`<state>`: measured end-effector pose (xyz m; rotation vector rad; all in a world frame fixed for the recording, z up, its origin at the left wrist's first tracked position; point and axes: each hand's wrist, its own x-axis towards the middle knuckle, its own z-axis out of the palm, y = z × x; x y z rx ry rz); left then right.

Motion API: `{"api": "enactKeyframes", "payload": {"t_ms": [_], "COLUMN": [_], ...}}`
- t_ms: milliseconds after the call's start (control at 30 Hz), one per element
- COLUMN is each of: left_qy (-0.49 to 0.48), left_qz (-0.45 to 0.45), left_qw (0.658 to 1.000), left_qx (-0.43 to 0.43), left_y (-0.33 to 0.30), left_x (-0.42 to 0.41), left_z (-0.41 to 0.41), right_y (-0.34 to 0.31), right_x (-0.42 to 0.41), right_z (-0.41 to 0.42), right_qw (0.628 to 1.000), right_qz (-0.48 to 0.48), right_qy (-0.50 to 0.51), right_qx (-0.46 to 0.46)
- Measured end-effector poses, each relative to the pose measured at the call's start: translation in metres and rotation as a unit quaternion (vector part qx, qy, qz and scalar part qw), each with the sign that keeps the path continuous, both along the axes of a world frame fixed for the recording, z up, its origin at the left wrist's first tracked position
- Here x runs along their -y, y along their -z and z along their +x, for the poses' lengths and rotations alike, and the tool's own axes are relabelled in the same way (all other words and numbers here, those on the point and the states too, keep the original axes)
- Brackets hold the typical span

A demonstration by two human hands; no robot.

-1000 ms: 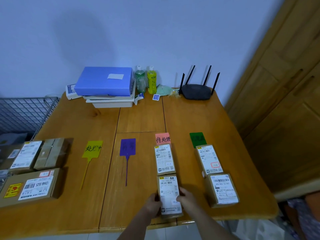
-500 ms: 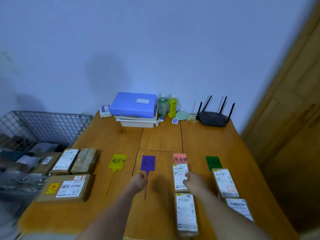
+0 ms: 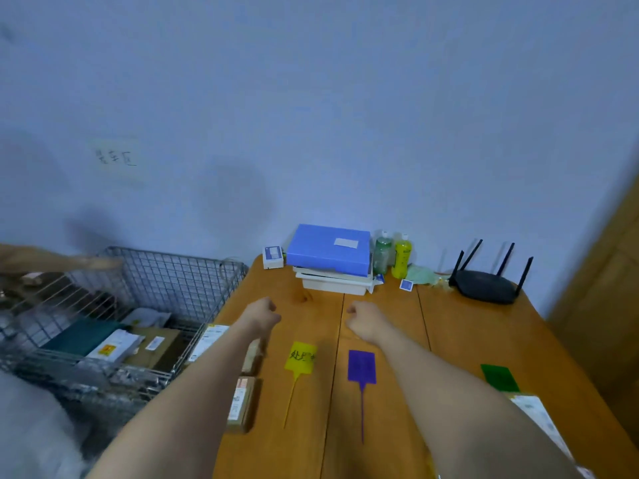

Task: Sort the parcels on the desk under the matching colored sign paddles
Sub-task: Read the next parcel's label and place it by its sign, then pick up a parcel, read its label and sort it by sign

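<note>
Both my arms reach out over the wooden desk (image 3: 477, 333). My left hand (image 3: 261, 314) and my right hand (image 3: 364, 319) are loose fists with nothing in them, above the desk's middle. A yellow sign paddle (image 3: 300, 357), a purple sign paddle (image 3: 361, 366) and a green sign paddle (image 3: 499, 376) lie flat on the desk. My right arm hides the pink paddle. Brown parcels (image 3: 242, 404) with white labels lie at the desk's left edge, partly under my left arm. Another labelled parcel (image 3: 539, 420) lies below the green paddle.
A wire basket (image 3: 166, 288) holding several parcels stands left of the desk. At the back are a blue folder on a white stack (image 3: 328, 250), two bottles (image 3: 401, 257) and a black router (image 3: 487, 288). A wooden door (image 3: 608, 288) is at the right.
The camera has tilted up and swung left, so the basket shows more. Both hands left the parcel under the pink paddle and moved forward over the desk, closing into fists.
</note>
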<state>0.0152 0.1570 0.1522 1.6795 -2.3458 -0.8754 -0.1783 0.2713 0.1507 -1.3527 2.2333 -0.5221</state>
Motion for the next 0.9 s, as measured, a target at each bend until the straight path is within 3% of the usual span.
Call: {"api": "enactKeyframes", "payload": {"t_ms": [400,900], "left_qy": [-0.04,-0.078], "left_qz": [0.022,0.116], "left_qw": [0.998,0.985], "left_qx": [0.044,0.102], "left_y": [0.033,0.103], "left_x": [0.074,0.126], "left_z": [0.131,0.141], "right_y": [0.012,0.066], "right_x": [0.1,0.18], "right_z": [0.13,0.141], "right_qw": [0.995,0.983], "right_qz": [0.046,0.126], "right_qy": [-0.084,-0.128], "right_qx": [-0.009,0.045]}}
